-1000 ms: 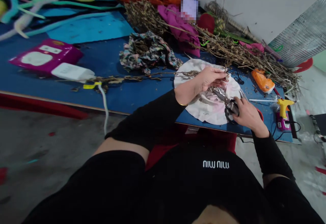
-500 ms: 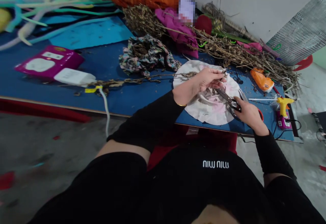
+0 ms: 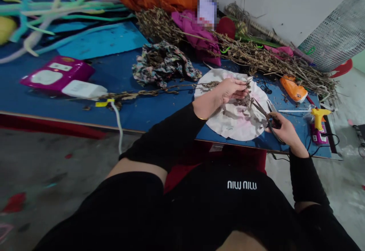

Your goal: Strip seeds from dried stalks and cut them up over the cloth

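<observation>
Head view: L hand (image 3: 232,90) & R hand (image 3: 286,130) at a round white cloth (image 3: 232,125), w/ scissors (image 3: 259,108) and dried plant matter (image 3: 246,87).
L fingers pinched closed on the dried plant matter over the cloth; R fingers closed round the scissors' handles — blades parted, tips pointing toward the L hand, over the cloth's R side. Black top (image 3: 199,201) reads "MIU MIU" in white (upside down from here). Print on purple pack (image 3: 58,77) & white block (image 3: 84,89) too small to read; card (image 3: 207,10) at the back is pixelated. Scissors' handles partly hidden by the R hand. Long dried stem (image 3: 148,92) passes behind the L forearm — can't tell if it joins the held bit. Mesh roll (image 3: 336,34) cut off at the R edge.
</observation>
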`<state>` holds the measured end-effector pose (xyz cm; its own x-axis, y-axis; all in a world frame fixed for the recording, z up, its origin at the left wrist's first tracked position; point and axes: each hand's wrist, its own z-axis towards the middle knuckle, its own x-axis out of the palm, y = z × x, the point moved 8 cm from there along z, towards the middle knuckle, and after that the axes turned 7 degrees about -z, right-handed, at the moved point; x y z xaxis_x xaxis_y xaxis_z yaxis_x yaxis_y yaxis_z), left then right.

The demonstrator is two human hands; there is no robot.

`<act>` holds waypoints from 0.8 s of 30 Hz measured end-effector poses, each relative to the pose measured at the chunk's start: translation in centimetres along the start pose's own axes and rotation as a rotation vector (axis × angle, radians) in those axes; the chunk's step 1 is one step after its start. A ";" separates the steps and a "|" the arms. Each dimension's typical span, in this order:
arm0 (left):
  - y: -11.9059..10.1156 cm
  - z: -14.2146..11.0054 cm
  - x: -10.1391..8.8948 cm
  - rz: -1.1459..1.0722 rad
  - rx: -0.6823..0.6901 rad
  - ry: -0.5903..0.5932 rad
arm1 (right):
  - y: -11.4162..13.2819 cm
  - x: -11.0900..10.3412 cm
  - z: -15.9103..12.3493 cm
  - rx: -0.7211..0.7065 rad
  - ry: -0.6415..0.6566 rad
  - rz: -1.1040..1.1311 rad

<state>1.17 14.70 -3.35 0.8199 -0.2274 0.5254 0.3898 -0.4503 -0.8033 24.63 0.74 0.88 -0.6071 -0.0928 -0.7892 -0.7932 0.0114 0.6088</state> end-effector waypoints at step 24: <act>0.8 -2.1 2.9 -0.019 -0.139 0.023 | 3.6 1.0 2.2 -0.083 -0.081 -0.112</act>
<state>2.98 11.92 -1.89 0.8026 -0.2368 0.5475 0.3419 -0.5696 -0.7474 21.08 2.92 2.13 -0.5196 -0.0079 -0.8544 -0.8515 -0.0773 0.5186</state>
